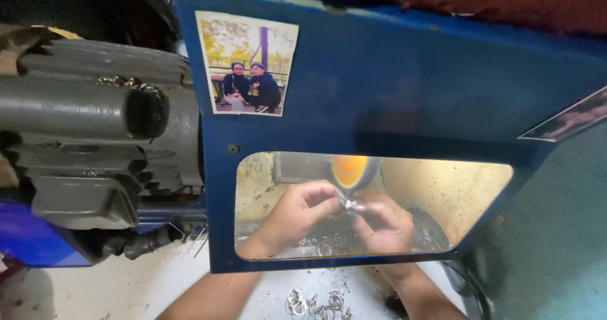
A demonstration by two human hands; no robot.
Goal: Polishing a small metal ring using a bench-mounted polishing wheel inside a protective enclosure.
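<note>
Through a yellowish clear window (442,193) in a blue machine guard (392,86) I see both my hands. My left hand (297,209) and my right hand (382,222) pinch a small shiny metal ring (349,204) together. They hold it right under an orange polishing wheel (349,170) behind the window. Several more metal rings (316,304) lie on the white surface below the guard, between my forearms, and others (325,244) lie inside under my hands.
A grey ribbed electric motor (95,130) sits at the left, with a black hose (148,241) beneath it. A photo of two people (246,64) is stuck on the guard. A dark round rim (471,291) shows at the lower right.
</note>
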